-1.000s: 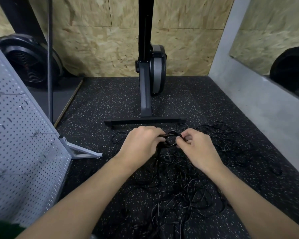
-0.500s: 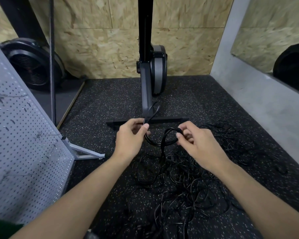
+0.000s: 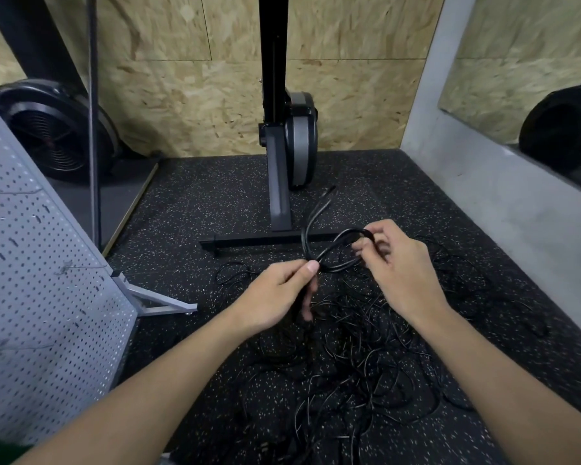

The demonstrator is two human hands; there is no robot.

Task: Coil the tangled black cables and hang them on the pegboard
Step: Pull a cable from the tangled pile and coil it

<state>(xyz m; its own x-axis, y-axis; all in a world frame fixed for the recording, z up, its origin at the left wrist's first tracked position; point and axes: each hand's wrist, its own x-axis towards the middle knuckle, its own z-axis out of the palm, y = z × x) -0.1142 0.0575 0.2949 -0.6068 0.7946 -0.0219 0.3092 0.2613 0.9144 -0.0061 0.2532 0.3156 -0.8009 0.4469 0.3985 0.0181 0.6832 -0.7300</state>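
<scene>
A small coil of black cable (image 3: 339,248) is held up between both hands above the floor. My left hand (image 3: 275,293) pinches its crossing point between thumb and fingers. The far end of the loop sits in the curled fingers of my right hand (image 3: 399,266). Two loose cable ends (image 3: 319,208) stick up and away from the coil. Below the hands lies a tangled heap of black cables (image 3: 356,357) on the speckled rubber floor. The grey pegboard (image 3: 37,297) leans at the left, with thin hooks on it.
A black exercise machine with a T-shaped foot (image 3: 282,243) stands just behind the coil. The pegboard's metal leg (image 3: 155,302) juts onto the floor. A black fan (image 3: 51,135) sits at the back left. A grey wall with a mirror (image 3: 503,203) bounds the right side.
The small coil has been lifted and pulled wider, with my right hand moving right and up. My left hand has shifted its pinch to the crossing, and two loose ends now stand free above.
</scene>
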